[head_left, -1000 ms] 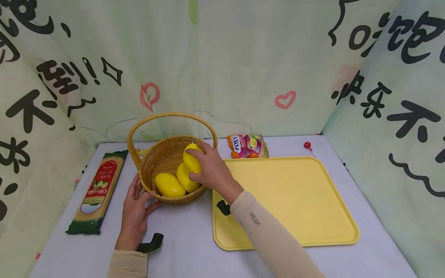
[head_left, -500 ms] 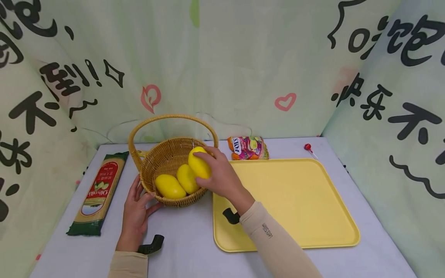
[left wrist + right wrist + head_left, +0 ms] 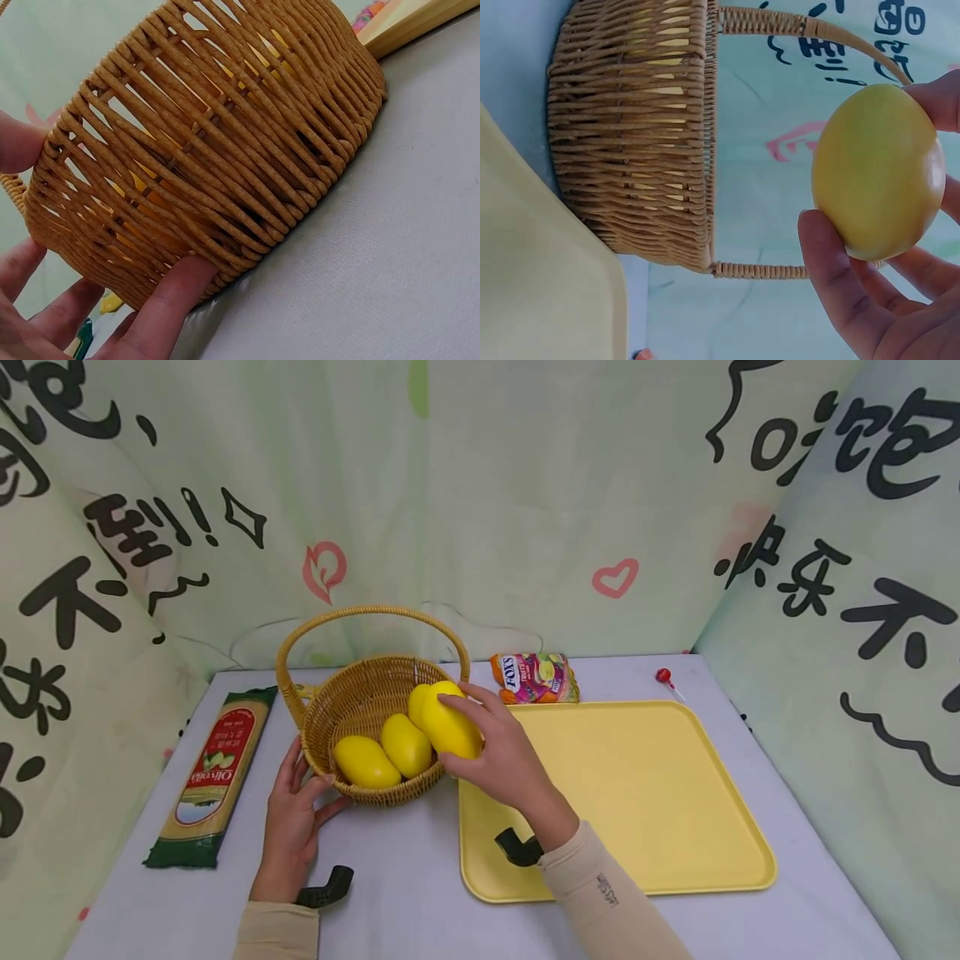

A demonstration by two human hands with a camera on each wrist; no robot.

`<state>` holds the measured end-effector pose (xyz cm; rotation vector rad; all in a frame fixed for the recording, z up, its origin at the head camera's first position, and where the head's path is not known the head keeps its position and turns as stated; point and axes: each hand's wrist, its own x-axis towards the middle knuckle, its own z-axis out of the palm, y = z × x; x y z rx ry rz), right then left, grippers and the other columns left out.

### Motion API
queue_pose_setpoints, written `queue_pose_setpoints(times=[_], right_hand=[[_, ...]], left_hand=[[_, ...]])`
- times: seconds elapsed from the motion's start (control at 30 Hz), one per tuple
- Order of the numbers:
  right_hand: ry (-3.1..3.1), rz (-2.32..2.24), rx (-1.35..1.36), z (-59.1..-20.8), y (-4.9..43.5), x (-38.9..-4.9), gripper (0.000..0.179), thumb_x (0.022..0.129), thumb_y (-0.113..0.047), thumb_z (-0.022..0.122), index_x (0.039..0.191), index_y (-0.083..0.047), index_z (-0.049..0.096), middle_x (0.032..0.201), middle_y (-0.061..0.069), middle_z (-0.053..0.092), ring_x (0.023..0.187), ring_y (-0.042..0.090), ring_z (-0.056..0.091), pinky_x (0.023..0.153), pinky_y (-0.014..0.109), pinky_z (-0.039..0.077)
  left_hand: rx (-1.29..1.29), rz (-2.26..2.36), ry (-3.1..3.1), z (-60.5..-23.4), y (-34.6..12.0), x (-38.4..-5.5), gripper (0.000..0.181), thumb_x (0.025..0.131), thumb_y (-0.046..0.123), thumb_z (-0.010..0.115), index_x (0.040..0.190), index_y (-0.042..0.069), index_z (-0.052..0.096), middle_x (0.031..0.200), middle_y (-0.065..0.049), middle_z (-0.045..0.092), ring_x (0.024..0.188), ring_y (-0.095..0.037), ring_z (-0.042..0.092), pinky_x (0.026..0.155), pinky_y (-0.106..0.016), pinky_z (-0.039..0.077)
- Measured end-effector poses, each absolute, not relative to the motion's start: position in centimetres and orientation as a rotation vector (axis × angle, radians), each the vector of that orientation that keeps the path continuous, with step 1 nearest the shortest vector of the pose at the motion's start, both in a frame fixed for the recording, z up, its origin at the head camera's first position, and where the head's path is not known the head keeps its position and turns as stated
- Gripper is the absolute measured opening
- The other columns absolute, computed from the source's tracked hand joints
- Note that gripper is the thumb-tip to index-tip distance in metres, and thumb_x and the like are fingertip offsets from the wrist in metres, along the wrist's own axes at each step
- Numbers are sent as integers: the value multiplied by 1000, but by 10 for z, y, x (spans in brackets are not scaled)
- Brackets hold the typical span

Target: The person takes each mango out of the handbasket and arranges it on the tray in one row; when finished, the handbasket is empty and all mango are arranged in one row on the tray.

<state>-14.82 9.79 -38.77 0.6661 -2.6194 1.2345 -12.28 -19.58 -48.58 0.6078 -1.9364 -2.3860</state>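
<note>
Head view has the right hand (image 3: 504,752) with its grip wrapped round a yellow fruit (image 3: 452,722), thumb on one side and fingers on the other. Right wrist view shows that fruit up past the rim of the wicker basket (image 3: 347,702); seen from the head it's at the basket's 3 o'clock. Three more yellow fruits (image 3: 367,762) are inside, roughly at 2, 4 and 6. The left hand (image 3: 294,827) has its grip on the basket's outer wall, between 7 and 8 o'clock. Further out on the tabletop (image 3: 397,885): yellow tray (image 3: 615,793) toward 4, Olivola pack (image 3: 213,777) between 8 and 9. Off the tray's far edge, a Fox's candy bag (image 3: 536,678) at 11 and a red lollipop (image 3: 663,675) near 1.
</note>
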Motion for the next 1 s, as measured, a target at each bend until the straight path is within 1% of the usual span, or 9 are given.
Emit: queue_pose_setpoints(times=[0.03, 0.13, 0.2, 0.27, 0.4, 0.5, 0.77, 0.87, 1.0], right_hand=[[-2608, 1253, 665, -388, 100, -146, 64, 86, -25, 80, 147, -22, 63, 162, 6, 48, 139, 35, 56, 105, 48, 59], [-2572, 1323, 652, -390, 105, -141, 64, 86, -23, 81, 147, -22, 63, 161, 4, 48, 132, 32, 60, 90, 40, 64], [-2551, 1345, 631, -390, 109, -138, 64, 85, -22, 82, 147, -21, 64, 161, 4, 49, 129, 30, 61, 80, 33, 63], [-2543, 1357, 602, -391, 113, -136, 64, 85, -21, 83, 146, -21, 64, 161, 4, 49, 128, 30, 61, 73, 32, 61], [-2538, 1356, 564, -392, 120, -134, 65, 85, -21, 84, 147, -21, 63, 162, 7, 49, 136, 33, 57, 75, 31, 61], [-2521, 1368, 550, -392, 124, -134, 67, 84, -19, 85, 146, -20, 63, 162, 8, 49, 137, 34, 57, 74, 28, 61], [-2493, 1423, 515, -394, 132, -134, 67, 83, -17, 86, 146, -19, 64, 161, 7, 49, 132, 33, 60, 73, 34, 64], [-2491, 1428, 499, -394, 136, -134, 67, 83, -17, 86, 146, -19, 64, 160, 9, 50, 131, 35, 60, 73, 33, 64], [-2480, 1427, 469, -396, 145, -136, 67, 83, -15, 86, 146, -17, 64, 158, 13, 50, 130, 38, 60, 70, 27, 62]], left_hand=[[607, -2387, -1938, -485, -196, -123, 83, 103, 8, 58, 165, 52, 23, 178, 9, 19, 153, -26, 40, 92, -40, 65], [607, -2393, -1938, -484, -195, -122, 83, 104, 8, 58, 165, 52, 23, 177, 10, 20, 153, -26, 40, 92, -39, 64], [610, -2397, -1937, -485, -195, -122, 83, 104, 8, 58, 164, 52, 23, 177, 10, 20, 152, -25, 40, 92, -39, 65], [612, -2399, -1936, -485, -195, -122, 83, 104, 8, 58, 164, 52, 23, 177, 10, 20, 152, -25, 40, 92, -39, 65], [615, -2389, -1941, -485, -195, -122, 83, 104, 8, 59, 164, 53, 22, 177, 11, 20, 152, -25, 40, 92, -38, 65], [611, -2383, -1942, -485, -195, -122, 83, 104, 8, 59, 164, 52, 23, 177, 11, 20, 152, -25, 41, 92, -38, 64], [599, -2387, -1940, -485, -195, -122, 83, 104, 8, 59, 164, 52, 23, 177, 9, 20, 152, -25, 41, 93, -39, 64], [602, -2383, -1943, -484, -195, -122, 83, 104, 7, 58, 165, 51, 23, 177, 9, 20, 152, -26, 41, 92, -39, 65], [604, -2388, -1939, -484, -195, -122, 83, 104, 7, 58, 165, 51, 23, 177, 9, 21, 152, -26, 40, 92, -39, 65]])
